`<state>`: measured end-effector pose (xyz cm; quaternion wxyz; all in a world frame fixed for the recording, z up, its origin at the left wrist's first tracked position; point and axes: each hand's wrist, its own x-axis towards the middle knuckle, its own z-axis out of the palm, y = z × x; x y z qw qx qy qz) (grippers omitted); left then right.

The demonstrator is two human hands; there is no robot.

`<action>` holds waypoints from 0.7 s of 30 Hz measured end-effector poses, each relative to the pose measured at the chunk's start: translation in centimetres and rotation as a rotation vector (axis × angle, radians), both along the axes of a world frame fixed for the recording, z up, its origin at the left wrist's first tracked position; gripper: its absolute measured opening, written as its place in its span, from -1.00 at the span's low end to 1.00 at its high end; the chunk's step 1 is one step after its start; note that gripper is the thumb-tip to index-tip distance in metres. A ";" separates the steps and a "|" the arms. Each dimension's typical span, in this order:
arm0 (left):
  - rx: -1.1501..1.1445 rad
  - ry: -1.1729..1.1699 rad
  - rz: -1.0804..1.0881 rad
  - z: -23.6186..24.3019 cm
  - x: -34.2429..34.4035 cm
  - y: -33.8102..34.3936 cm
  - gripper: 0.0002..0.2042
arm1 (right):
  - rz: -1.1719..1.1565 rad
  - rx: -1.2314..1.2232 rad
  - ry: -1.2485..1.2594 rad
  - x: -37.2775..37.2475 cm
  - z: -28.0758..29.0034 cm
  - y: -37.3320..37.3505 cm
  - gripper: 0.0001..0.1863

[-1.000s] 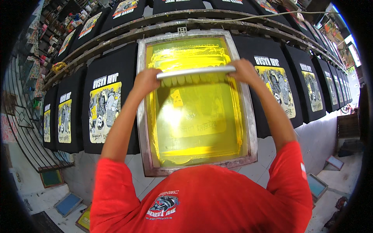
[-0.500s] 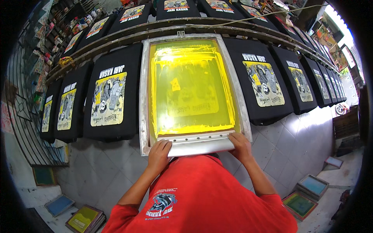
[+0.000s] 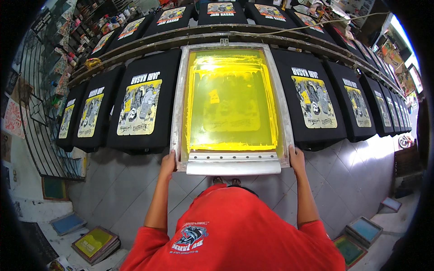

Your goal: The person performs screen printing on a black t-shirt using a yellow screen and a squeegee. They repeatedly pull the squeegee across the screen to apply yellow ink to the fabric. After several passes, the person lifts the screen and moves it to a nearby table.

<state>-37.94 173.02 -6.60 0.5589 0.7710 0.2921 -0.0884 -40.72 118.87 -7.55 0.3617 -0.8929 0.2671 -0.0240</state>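
A screen printing frame (image 3: 178,108) with pale metal sides lies in front of me over the row of black shirts. Its mesh (image 3: 230,106) is greenish yellow, with bright yellow ink streaked along the borders and a faint picture showing in the middle. Across the near end of the frame rests a wide silver squeegee (image 3: 233,167), with no hand on it. My left hand (image 3: 168,163) grips the frame's near left corner. At the near right corner my right hand (image 3: 297,160) holds the opposite side. The fingers underneath are partly hidden.
Printed black shirts lie on boards left (image 3: 143,101) and right (image 3: 311,97) of the frame. Beyond a dark rail (image 3: 149,44) runs another shirt row. Stacked screens (image 3: 95,244) sit on the lower left, more screens (image 3: 364,229) lower right. Grey tiles (image 3: 346,167) cover the floor.
Both hands have left the squeegee and moved outward to the frame's sides. The squeegee stays at the near end. The picture under the mesh looks fainter, and the whole view has shifted.
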 end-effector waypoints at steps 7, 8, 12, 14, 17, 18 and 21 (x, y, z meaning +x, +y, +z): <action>0.522 -0.058 -0.066 3.6 -0.3 0.7 -0.39 | -0.055 -0.164 -0.129 -0.5 4.8 2.7 -0.53; 0.542 -0.068 -0.068 3.4 -0.5 1.5 -0.39 | -0.042 -0.162 -0.136 -0.5 5.5 3.4 -0.54; 0.494 -0.103 -0.089 4.4 -2.1 6.1 -0.39 | -0.043 -0.155 -0.185 -2.7 6.0 7.8 -0.55; 0.462 -0.079 -0.043 4.2 -2.9 10.3 -0.39 | -0.057 -0.150 -0.115 -3.3 6.6 12.3 -0.56; 0.481 -0.090 -0.010 3.8 -3.7 18.7 -0.41 | -0.048 -0.092 -0.139 -3.1 7.2 21.2 -0.52; 0.491 -0.089 -0.006 3.4 -3.9 22.0 -0.41 | -0.044 -0.076 -0.173 -2.9 6.6 24.4 -0.53; 0.541 -0.067 -0.001 4.0 -3.8 31.1 -0.42 | -0.006 -0.052 -0.219 -2.0 4.4 33.2 -0.54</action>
